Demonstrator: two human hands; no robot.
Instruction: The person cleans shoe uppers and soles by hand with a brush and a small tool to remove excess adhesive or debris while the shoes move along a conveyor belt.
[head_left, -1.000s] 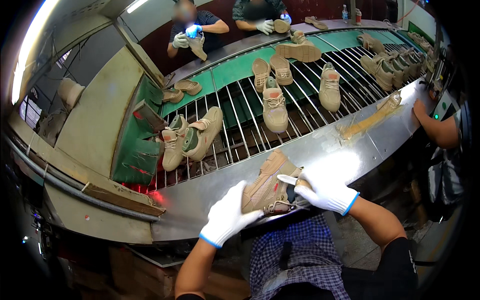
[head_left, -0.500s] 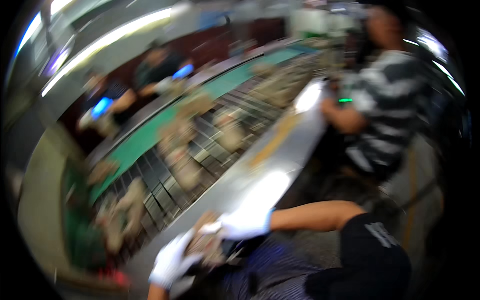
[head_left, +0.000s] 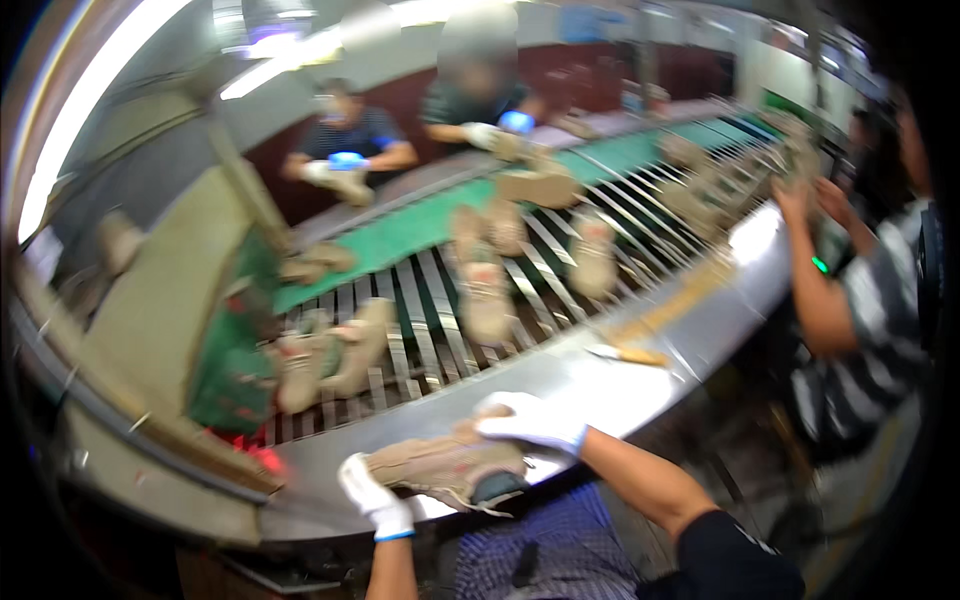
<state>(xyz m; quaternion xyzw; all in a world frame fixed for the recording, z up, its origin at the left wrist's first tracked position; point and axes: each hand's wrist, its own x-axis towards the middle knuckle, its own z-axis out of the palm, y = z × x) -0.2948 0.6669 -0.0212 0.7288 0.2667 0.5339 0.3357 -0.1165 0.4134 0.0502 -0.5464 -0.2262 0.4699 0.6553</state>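
Note:
A tan shoe (head_left: 440, 470) lies on its side over the near edge of the metal ledge, its dark collar and loose lace toward me. My left hand (head_left: 375, 497), in a white glove with a blue cuff, closes on its left end. My right hand (head_left: 532, 422), gloved the same way, holds the far side near the right end. Its fingertips are partly hidden by blur and by the shoe. To the right on the ledge lies a small tool with a yellow-orange handle (head_left: 640, 355) and a pale blade.
Beyond the metal ledge (head_left: 330, 490) runs a slatted conveyor (head_left: 420, 330) carrying several tan shoes (head_left: 485, 300), with a green belt (head_left: 400, 240) behind. Two gloved co-workers handle shoes across it. At right another person (head_left: 850, 290) stands close. A green panel (head_left: 235, 350) closes the left end.
My view has swung and levelled, and blur has eased. The shoe now shows its side between my spread-apart hands; before, they were closer together around it.

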